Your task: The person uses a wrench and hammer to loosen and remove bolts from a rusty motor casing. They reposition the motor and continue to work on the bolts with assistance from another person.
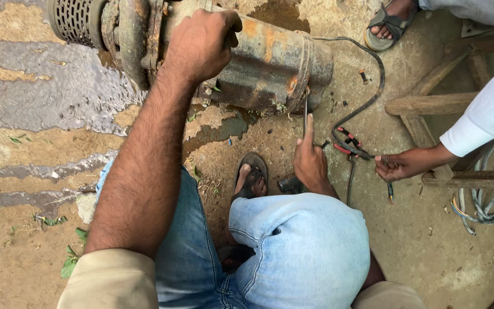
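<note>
Gripping the top of the rusty motor housing (264, 60), our left hand (201, 43) closes over it — a hold that looks meant to steady the heavy cylinder on the wet ground. Below and to the right of that hand, our right hand (310, 163) is wrapped around a thin metal tool (305, 111), index finger laid along the shaft, its tip up at the housing's end rim. Just right of it, another person's hand (401, 165) pinches the black cable (367, 97) — apparently keeping it aside.
</note>
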Demonstrator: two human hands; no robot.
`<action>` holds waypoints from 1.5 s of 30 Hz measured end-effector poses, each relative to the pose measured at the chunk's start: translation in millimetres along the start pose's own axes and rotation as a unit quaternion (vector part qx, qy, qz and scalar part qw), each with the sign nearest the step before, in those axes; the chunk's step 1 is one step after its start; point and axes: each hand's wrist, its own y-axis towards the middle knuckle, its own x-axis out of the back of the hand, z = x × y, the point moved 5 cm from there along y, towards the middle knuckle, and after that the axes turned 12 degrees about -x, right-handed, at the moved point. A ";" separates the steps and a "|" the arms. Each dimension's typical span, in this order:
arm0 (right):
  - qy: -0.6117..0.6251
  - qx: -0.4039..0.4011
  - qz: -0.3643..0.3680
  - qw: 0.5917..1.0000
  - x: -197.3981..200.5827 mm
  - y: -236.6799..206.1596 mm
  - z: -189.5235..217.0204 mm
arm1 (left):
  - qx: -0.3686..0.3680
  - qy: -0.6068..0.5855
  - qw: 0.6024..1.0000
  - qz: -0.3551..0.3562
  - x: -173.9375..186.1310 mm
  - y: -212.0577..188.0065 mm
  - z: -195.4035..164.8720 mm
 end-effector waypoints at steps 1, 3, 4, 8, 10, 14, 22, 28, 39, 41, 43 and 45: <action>0.048 -0.026 -0.007 0.999 8.1 -2.7 -4.3 | -0.004 0.004 1.000 -0.006 3.7 -2.4 -0.3; 0.136 -0.068 -0.011 0.988 26.7 -15.9 -8.3 | 0.000 0.009 1.000 -0.020 12.5 -10.3 0.4; 0.092 -0.053 -0.020 0.994 34.4 -25.8 -4.1 | 0.014 0.007 1.000 -0.024 16.8 -14.6 2.0; 0.074 0.029 -0.049 0.996 69.0 -55.3 6.4 | 0.033 0.011 0.999 -0.021 27.5 -26.7 0.3; 0.115 0.014 -0.047 0.992 87.7 -60.8 -4.2 | 0.032 0.014 0.999 -0.006 25.2 -30.1 -7.1; 0.361 0.039 -0.008 0.932 133.0 -50.4 -28.7 | 0.036 0.017 0.996 0.083 1.1 -28.5 -30.5; 0.504 0.156 -0.078 0.846 191.0 4.2 -37.7 | 0.078 -0.035 0.976 0.202 -101.2 2.5 -62.0; 0.500 0.286 -0.129 0.808 182.5 49.2 -20.3 | 0.050 -0.026 0.995 -0.080 -168.1 -11.1 -85.3; 0.498 0.276 -0.169 0.805 104.8 75.8 8.4 | 0.025 -0.049 0.988 -0.142 -198.6 -20.5 -82.5; 0.497 0.268 -0.197 0.802 103.2 69.7 -0.7 | 0.032 -0.056 0.988 -0.138 -201.8 -19.6 -84.6; 0.487 0.270 -0.228 0.799 102.2 68.1 -5.5 | 0.034 -0.054 0.987 -0.146 -203.8 -20.1 -85.6; 0.511 0.286 -0.239 0.775 101.5 69.5 -6.8 | 0.041 -0.053 0.987 -0.146 -205.8 -20.7 -85.6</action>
